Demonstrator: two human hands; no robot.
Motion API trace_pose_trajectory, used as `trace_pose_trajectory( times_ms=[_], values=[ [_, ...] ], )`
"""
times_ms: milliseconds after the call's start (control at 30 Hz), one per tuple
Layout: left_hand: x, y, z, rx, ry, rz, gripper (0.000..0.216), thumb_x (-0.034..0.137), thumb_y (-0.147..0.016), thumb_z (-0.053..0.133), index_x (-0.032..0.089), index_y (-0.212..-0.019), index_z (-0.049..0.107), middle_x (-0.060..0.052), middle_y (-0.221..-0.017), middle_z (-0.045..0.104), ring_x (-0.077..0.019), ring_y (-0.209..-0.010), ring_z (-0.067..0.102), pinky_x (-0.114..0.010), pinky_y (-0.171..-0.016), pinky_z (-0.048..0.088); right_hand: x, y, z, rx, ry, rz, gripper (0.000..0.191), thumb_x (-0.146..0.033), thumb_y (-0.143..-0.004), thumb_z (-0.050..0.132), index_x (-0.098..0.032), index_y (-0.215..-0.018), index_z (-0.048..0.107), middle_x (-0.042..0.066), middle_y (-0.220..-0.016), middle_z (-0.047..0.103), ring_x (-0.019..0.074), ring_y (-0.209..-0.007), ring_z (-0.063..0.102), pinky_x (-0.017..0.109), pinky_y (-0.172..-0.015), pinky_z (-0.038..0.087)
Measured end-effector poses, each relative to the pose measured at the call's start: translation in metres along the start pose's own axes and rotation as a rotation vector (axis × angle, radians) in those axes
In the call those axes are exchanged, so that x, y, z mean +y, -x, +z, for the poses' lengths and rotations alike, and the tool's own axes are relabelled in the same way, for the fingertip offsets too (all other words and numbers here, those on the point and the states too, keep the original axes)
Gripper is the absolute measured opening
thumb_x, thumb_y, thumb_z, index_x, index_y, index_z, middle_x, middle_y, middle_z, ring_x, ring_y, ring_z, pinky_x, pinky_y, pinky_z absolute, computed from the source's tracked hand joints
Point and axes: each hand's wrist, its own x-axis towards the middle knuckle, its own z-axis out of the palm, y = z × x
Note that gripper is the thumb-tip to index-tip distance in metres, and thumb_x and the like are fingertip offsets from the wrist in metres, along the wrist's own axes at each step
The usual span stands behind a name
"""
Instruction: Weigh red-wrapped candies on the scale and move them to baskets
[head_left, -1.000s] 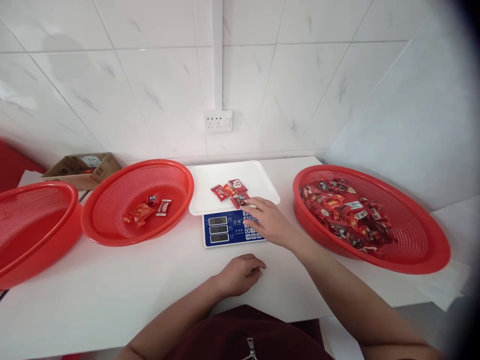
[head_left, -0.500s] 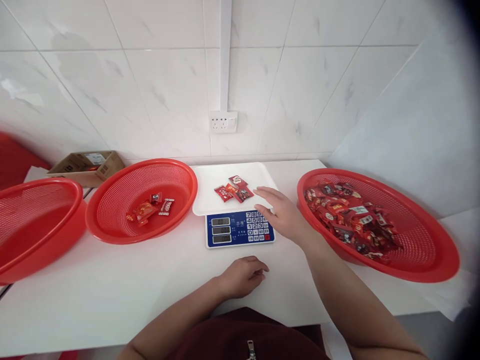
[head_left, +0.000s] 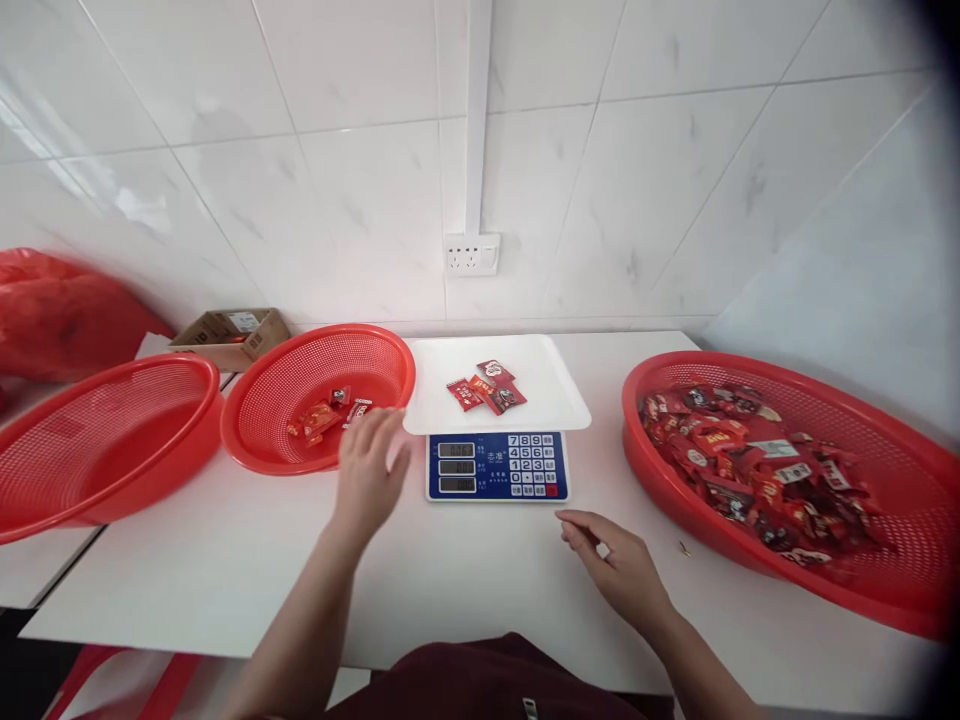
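A blue scale (head_left: 498, 466) with a white tray (head_left: 547, 395) stands in the middle of the white table; a few red candy packets (head_left: 487, 387) lie on the tray. My left hand (head_left: 367, 474) is raised with fingers spread, empty, between the scale and the middle red basket (head_left: 255, 440). A few candies (head_left: 326, 413) lie in that basket. My right hand (head_left: 616, 563) rests low on the table in front of the scale, fingers loosely apart, holding nothing. The large red basket (head_left: 885, 600) on the right is full of wrapped candies (head_left: 750, 460).
A third red basket (head_left: 97, 450) stands at the far left, with a red bag (head_left: 67, 315) behind it. A cardboard box (head_left: 232, 335) sits against the tiled wall. A wall socket (head_left: 471, 255) is above the scale. A small crumb (head_left: 683, 548) lies by the right basket.
My right hand has drawn back from the scale's tray to the table's front. My left hand has lifted off the table and moved left and forward, toward the middle basket. The view shifted left.
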Motion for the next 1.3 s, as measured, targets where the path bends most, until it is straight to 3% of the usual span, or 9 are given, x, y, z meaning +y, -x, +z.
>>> trace_pose_trajectory(
  times_ms=[67,133,267,700,1000,1133,1233,1300],
  values=[
    [-0.028,-0.003,-0.009,-0.109,-0.207,-0.072,0.032,0.032,-0.088,0.046,0.018,-0.114,0.059,-0.014,-0.115,0.063,-0.0312,-0.113,0.052,-0.052,-0.099,0.034,0.008,0.005,0.004,-0.018,-0.044,0.032,0.023,-0.040,-0.083,0.048,-0.029,-0.091,0.067,0.004,-0.082,0.071,0.0228,-0.070,0.066,0.034,-0.060,0.055],
    [-0.050,-0.001,-0.015,-0.217,-0.285,-0.114,0.033,0.034,-0.090,0.042,0.017,-0.112,0.061,-0.012,-0.105,0.068,-0.0290,-0.100,0.060,-0.046,-0.090,0.042,0.013,0.006,0.009,-0.030,-0.092,0.064,0.023,-0.041,-0.082,0.048,-0.032,-0.090,0.068,0.003,-0.081,0.071,0.0237,-0.071,0.066,0.036,-0.063,0.056],
    [-0.070,0.002,-0.025,-0.250,-0.325,-0.213,0.035,0.036,-0.089,0.042,0.018,-0.112,0.062,-0.009,-0.099,0.070,-0.0263,-0.089,0.064,-0.040,-0.082,0.046,0.020,0.001,0.016,-0.087,-0.137,0.111,0.021,-0.041,-0.080,0.050,-0.033,-0.088,0.068,0.003,-0.088,0.071,0.0258,-0.078,0.066,0.040,-0.071,0.055],
    [-0.063,-0.004,-0.028,-0.259,-0.353,-0.292,0.035,0.036,-0.088,0.044,0.017,-0.112,0.061,-0.010,-0.099,0.070,-0.0270,-0.094,0.062,-0.042,-0.088,0.044,0.028,0.000,0.014,-0.164,-0.185,0.164,0.021,-0.041,-0.082,0.048,-0.033,-0.094,0.064,0.004,-0.096,0.069,0.0267,-0.087,0.063,0.042,-0.079,0.052],
    [-0.065,-0.003,-0.025,-0.199,-0.376,-0.230,0.034,0.035,-0.087,0.045,0.016,-0.110,0.061,-0.012,-0.099,0.069,-0.0280,-0.094,0.062,-0.044,-0.088,0.044,0.026,0.000,0.018,-0.120,-0.178,0.117,0.022,-0.037,-0.083,0.051,-0.027,-0.093,0.066,0.005,-0.094,0.070,0.0248,-0.086,0.065,0.040,-0.077,0.054],
    [-0.049,-0.003,-0.024,-0.023,-0.285,-0.098,0.033,0.037,-0.087,0.045,0.015,-0.106,0.062,-0.013,-0.100,0.068,-0.0262,-0.096,0.061,-0.040,-0.089,0.045,0.004,0.009,-0.015,-0.079,-0.115,-0.013,0.023,-0.033,-0.086,0.047,-0.023,-0.094,0.066,0.005,-0.090,0.070,0.0207,-0.082,0.066,0.033,-0.070,0.055],
    [-0.024,0.002,-0.016,0.185,-0.190,-0.150,0.028,0.034,-0.088,0.047,0.019,-0.105,0.062,-0.009,-0.100,0.068,-0.0233,-0.097,0.062,-0.035,-0.086,0.047,-0.014,0.009,-0.070,0.075,0.041,-0.141,0.023,-0.032,-0.088,0.046,-0.024,-0.096,0.066,0.004,-0.092,0.070,0.0190,-0.085,0.065,0.031,-0.076,0.053],
    [-0.002,0.010,-0.005,0.162,-0.086,-0.133,0.022,0.034,-0.087,0.049,0.023,-0.101,0.063,-0.005,-0.094,0.070,-0.0210,-0.088,0.065,-0.031,-0.077,0.050,-0.018,0.003,-0.112,0.206,0.154,-0.096,0.023,-0.033,-0.088,0.046,-0.024,-0.099,0.065,0.005,-0.097,0.069,0.0195,-0.088,0.064,0.032,-0.077,0.053]
  ],
)
